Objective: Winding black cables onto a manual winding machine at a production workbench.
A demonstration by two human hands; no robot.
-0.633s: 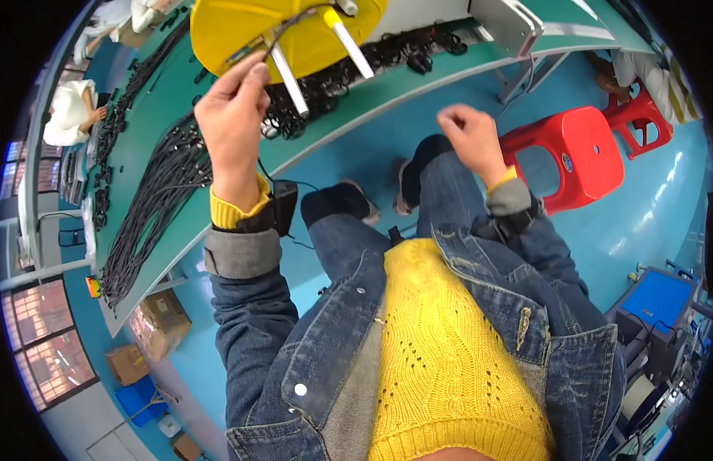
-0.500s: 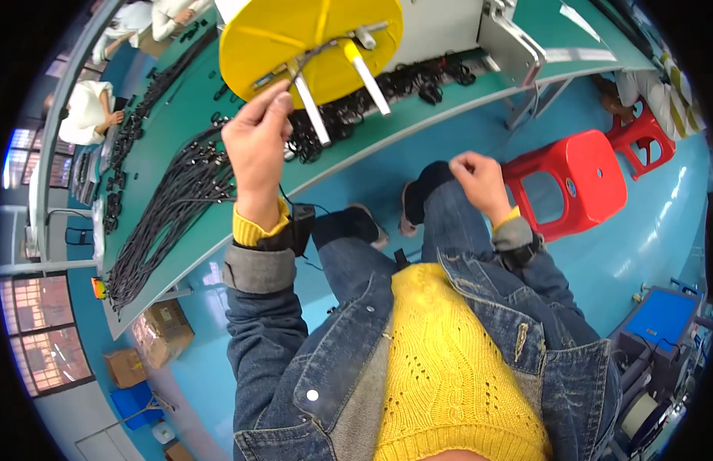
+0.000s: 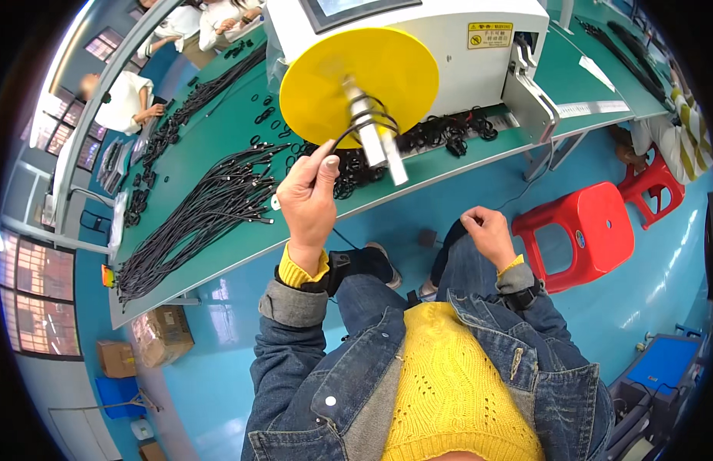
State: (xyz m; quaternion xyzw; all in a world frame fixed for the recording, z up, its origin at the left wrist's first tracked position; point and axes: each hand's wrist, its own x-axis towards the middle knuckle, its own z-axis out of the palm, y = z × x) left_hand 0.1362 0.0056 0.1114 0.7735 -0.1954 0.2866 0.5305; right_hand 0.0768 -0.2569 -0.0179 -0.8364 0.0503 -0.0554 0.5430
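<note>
Just above the left hand (image 3: pixel 309 201), which pinches it, the black cable (image 3: pixel 341 139) coils around white posts (image 3: pixel 372 146)

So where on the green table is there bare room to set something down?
Mostly bare: the table between the cable bundle and the far cable row; also a patch between the machine and the white paper. Crowded: the front edge by the yellow disc, packed with coils.

The disc (image 3: pixel 406 69) looks like smooth plastic, the looped cable (image 3: pixel 343 137) like dark rubber or plastic. The bracket (image 3: pixel 530 106) is shiny metal, the stool (image 3: pixel 607 219) glossy plastic, the jacket (image 3: pixel 291 376) coarse denim.
</note>
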